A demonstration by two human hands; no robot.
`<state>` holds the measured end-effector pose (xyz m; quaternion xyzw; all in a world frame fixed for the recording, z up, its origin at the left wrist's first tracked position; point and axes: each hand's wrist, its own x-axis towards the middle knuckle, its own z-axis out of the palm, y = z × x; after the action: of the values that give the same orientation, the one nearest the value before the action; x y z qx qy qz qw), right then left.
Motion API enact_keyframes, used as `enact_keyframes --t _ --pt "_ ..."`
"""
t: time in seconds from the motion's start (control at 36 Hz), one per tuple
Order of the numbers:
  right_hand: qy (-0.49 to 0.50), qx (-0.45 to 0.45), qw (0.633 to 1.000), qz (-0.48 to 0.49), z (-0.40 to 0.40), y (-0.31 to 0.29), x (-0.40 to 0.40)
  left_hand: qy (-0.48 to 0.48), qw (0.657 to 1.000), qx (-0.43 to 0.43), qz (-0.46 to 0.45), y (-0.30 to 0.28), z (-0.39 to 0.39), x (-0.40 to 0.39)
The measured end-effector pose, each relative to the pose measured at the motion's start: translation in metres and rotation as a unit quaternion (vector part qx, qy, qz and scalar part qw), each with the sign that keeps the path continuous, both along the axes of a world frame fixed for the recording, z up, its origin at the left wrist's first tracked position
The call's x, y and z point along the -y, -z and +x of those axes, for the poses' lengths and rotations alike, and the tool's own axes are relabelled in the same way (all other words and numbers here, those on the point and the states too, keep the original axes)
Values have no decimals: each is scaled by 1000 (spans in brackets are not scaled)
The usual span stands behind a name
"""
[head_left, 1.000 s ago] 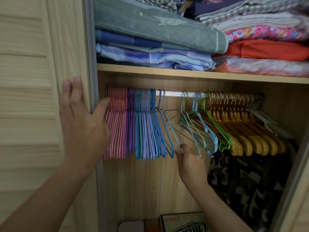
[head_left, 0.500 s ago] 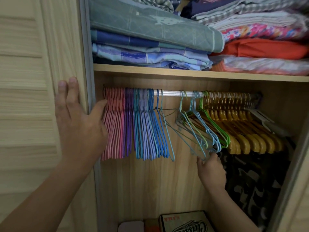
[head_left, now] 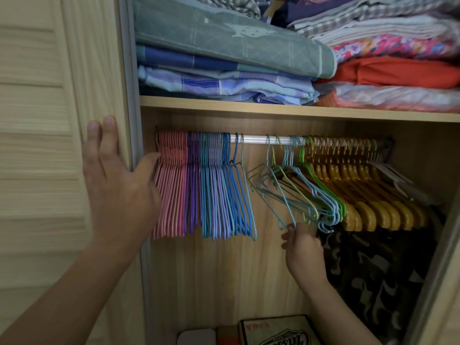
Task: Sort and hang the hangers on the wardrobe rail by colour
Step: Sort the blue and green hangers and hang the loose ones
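Note:
A metal wardrobe rail (head_left: 256, 139) carries wire hangers grouped by colour: pink hangers (head_left: 171, 180) at the far left, then purple hangers (head_left: 193, 180), then blue hangers (head_left: 224, 190). A mixed clump of light blue and green hangers (head_left: 301, 192) hangs tilted near the middle, beside yellow wooden hangers (head_left: 368, 195) on the right. My right hand (head_left: 302, 247) pinches the lower corner of a light blue hanger (head_left: 283, 210) from that clump. My left hand (head_left: 117, 185) rests flat on the wardrobe door edge (head_left: 109, 83), its thumb touching the pink hangers.
A shelf (head_left: 273, 109) above the rail holds stacks of folded fabric (head_left: 231, 51). A camouflage garment (head_left: 373, 277) hangs below the yellow hangers. Boxes (head_left: 276, 329) sit on the wardrobe floor. A bare stretch of rail lies between the blue group and the mixed clump.
My right hand moved from the blue group rightward to the mixed clump and now pinches a light blue hanger's corner. The left hand stayed on the door edge.

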<state>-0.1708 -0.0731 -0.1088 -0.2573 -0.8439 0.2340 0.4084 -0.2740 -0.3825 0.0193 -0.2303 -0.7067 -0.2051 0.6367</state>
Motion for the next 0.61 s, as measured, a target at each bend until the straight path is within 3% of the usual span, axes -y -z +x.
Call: enact_keyframes --t 0.61 --pt "-106 84 991 21 -15 -4 30 -4 1000 -4 -1 -1 -1 1"
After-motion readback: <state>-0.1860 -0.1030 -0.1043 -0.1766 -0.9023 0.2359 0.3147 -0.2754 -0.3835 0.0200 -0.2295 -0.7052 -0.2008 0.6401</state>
